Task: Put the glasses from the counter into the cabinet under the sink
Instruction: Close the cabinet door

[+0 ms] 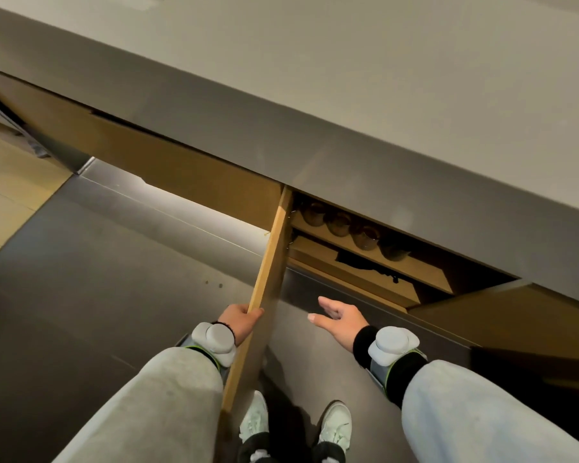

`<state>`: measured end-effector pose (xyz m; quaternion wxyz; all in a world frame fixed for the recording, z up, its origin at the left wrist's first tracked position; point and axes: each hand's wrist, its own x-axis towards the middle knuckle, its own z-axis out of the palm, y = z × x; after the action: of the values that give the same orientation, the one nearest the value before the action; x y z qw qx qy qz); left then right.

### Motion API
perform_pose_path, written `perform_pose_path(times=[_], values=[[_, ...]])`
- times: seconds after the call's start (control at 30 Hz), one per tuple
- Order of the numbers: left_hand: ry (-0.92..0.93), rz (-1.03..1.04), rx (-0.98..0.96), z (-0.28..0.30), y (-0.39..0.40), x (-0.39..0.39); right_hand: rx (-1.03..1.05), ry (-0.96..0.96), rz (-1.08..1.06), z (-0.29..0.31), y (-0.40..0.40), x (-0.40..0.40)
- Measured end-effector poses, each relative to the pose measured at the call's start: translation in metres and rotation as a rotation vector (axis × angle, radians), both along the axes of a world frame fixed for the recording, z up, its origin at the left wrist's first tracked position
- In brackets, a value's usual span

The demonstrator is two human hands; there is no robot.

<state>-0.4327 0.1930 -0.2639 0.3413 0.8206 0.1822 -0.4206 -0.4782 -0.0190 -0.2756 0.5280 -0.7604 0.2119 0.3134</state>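
Observation:
Below the grey counter [381,95] the cabinet stands open, its wooden door [269,262] swung out toward me edge-on. My left hand [239,320] grips the door's near edge, fingers curled round it. Inside, several clear glasses [351,228] stand in a row on the upper wooden shelf [425,267], partly hidden by the counter's overhang. My right hand [340,317] hovers in front of the opening with fingers straight and spread, holding nothing, well short of the shelf.
A lower shelf [358,279] holds a dark flat object [365,264]. Closed wooden fronts [181,168] flank the opening on both sides. Dark floor tiles [98,279] lie below, and my shoes [335,426] stand close to the door's bottom.

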Motion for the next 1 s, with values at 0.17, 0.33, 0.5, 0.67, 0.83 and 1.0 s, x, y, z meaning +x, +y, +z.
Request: perform_pose_path(times=[0.17,0.33,0.5,0.67,0.83,1.0], values=[[0.014,-0.05,0.053,0.003,-0.046,-0.009,0.016,0.015,-0.06,0.0,-0.046,-0.017],[0.024,-0.095,0.048,0.002,-0.105,-0.013,0.048,0.03,-0.192,-0.002,-0.102,-0.038],[0.025,-0.089,-0.003,0.003,-0.154,-0.012,0.04,0.047,-0.264,0.0,-0.142,-0.06],[0.026,-0.098,-0.023,0.006,-0.222,-0.005,0.027,0.049,-0.393,0.01,-0.201,-0.076],[0.055,-0.021,-0.046,-0.006,-0.258,0.018,0.024,0.012,-0.492,0.025,-0.235,-0.072],[0.114,-0.131,-0.025,-0.01,-0.282,0.045,0.014,-0.069,-0.588,0.034,-0.253,-0.058]])
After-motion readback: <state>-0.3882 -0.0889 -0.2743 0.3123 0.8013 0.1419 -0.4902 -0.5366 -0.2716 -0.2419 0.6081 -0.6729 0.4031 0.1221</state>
